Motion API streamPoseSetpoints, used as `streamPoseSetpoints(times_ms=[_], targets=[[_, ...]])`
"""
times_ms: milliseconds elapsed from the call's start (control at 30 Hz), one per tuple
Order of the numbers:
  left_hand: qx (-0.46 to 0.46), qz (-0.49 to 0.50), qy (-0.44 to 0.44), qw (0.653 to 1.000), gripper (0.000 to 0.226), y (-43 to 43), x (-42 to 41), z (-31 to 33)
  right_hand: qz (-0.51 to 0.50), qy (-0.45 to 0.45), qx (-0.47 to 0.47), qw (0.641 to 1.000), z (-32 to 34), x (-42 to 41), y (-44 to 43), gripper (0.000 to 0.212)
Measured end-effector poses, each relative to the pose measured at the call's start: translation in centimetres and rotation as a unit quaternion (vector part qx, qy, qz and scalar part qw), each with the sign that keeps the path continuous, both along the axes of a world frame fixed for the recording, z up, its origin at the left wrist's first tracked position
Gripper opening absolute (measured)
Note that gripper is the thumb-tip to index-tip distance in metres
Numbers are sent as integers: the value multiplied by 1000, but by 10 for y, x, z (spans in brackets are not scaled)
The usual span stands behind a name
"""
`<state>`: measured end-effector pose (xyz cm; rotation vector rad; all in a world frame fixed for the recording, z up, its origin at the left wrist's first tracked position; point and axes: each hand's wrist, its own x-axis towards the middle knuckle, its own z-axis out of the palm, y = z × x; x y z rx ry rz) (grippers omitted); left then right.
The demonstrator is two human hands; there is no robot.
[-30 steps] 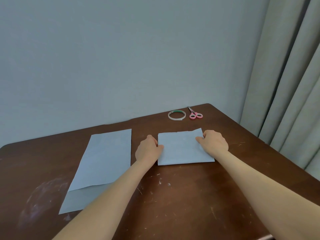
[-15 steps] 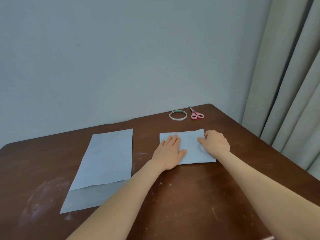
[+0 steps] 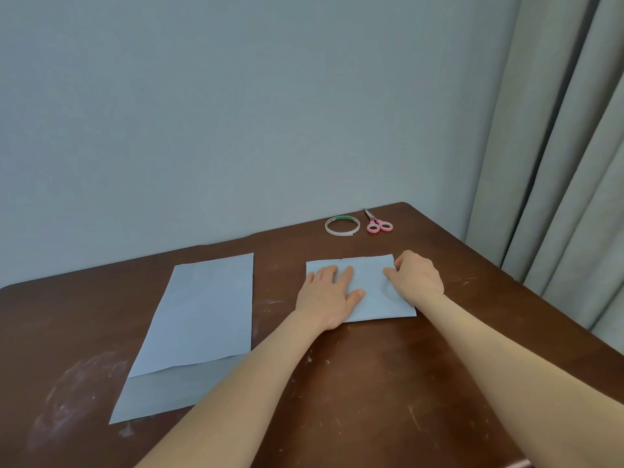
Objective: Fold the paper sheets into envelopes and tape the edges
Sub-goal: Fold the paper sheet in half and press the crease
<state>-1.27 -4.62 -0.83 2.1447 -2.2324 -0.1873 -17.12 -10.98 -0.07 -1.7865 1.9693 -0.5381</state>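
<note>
On the right half of the counter [image 3: 371, 383], the folded sheet [image 3: 374, 300] lies flat under both hands; the left hand [image 3: 329, 295] is spread, palm down, pressing its left part; the right hand [image 3: 417, 280] has fingers curled at the right edge, and whether it pinches or merely presses I cannot tell; the step looks like creasing the fold; taping likely follows, calling for a reach to the tape roll [image 3: 342, 225] and scissors [image 3: 380, 225] beyond; unfolded sheets [image 3: 202, 315] wait well to the left.
</note>
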Motion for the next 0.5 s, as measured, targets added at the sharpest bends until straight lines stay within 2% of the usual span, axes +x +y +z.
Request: streamPoseSetpoints(times_ms=[33,100,133,200,267,333,500], targets=[[9,0,-5,1000,61,0,0,-1,-7,1,-13,1000,1,0,1,30],[22,-2,-3,1000,62,0,-1,-4,6,72,-83,994,6,3,5,35],[25,-3,1,1000,62,-1,-1,-5,35,106,-129,985,8,6,9,39],[25,-7,4,1000,63,-3,0,-8,146,109,-179,967,11,18,18,45],[28,-16,-10,999,62,-4,0,-9,269,98,-135,949,7,33,29,48],[36,-16,-20,999,60,-4,0,-9,328,116,-80,934,-2,41,33,50],[32,-10,-11,999,58,-4,1,-9,308,142,-28,940,-11,35,26,59]])
